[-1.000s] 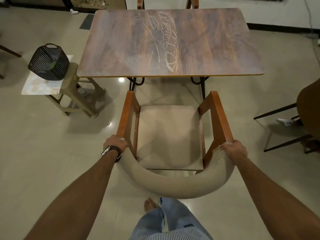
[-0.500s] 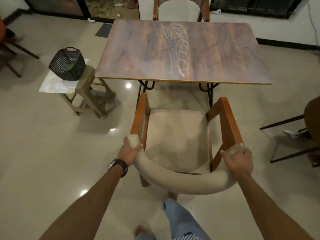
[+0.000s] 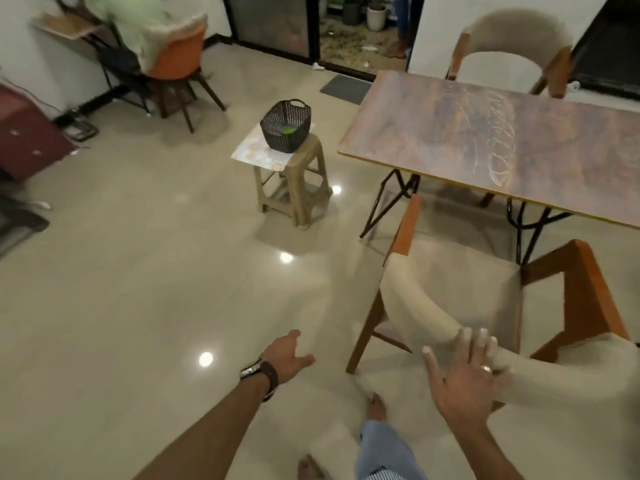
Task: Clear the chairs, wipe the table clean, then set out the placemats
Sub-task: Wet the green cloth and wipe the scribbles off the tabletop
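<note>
A wooden armchair with a beige padded back [image 3: 429, 317] stands at the near side of the brown table [image 3: 433, 140], whose top carries white scribbled marks [image 3: 498, 147]. My right hand [image 3: 464, 372] lies flat on the chair's curved backrest, fingers straight and spread. My left hand [image 3: 289, 355], with a watch on the wrist, hangs free over the floor to the chair's left and holds nothing. A patterned placemat [image 3: 252, 150] lies on a beige plastic stool [image 3: 298, 181] under a black basket [image 3: 285, 126] that has something green inside. A second beige chair [image 3: 512, 46] stands at the table's far side.
An orange chair [image 3: 176, 60] with a seated person's pale clothing stands at the far left by a wall desk. A dark red object [image 3: 24, 136] sits at the left edge. A glass door and a grey mat [image 3: 344, 88] lie behind. My bare feet are on the tiled floor.
The view has swung left. My left hand has let go of the chair back and moved out over the floor. My right hand has gone from gripping the backrest's end to lying flat on it.
</note>
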